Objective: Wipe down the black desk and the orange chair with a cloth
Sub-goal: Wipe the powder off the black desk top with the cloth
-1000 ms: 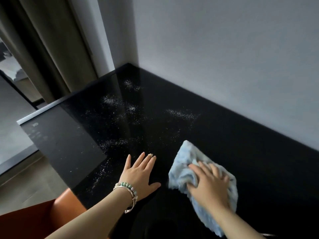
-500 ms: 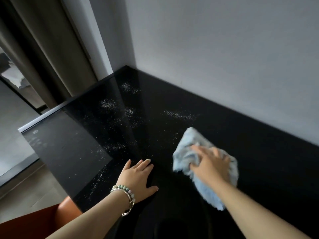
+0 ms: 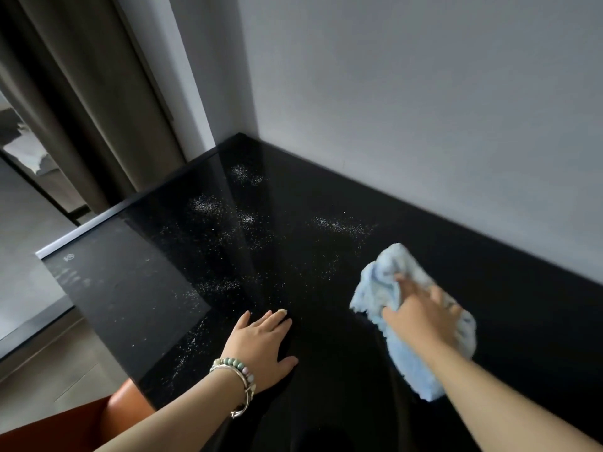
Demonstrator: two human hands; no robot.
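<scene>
Pressing flat on a light-blue cloth (image 3: 412, 370): right grip (image 3: 421, 316), fingers spread and slightly blurred, the cloth bunched beyond the fingertips. The cloth lies on the black surface (image 3: 489, 288), near the wall (image 3: 424, 125).
Left grip (image 3: 257, 340): palm down on the surface near its front edge, fingers straight and together, holding nothing; beaded bracelet (image 3: 239, 375) at the wrist.
White specks (image 3: 339, 225): scattered left of the cloth and toward the far corner.
Orange chair (image 3: 124, 409): lower left, beside the surface's front edge.

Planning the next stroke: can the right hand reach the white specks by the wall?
Probably yes: the right hand presses the cloth just short of the specks, bare desk between.
</scene>
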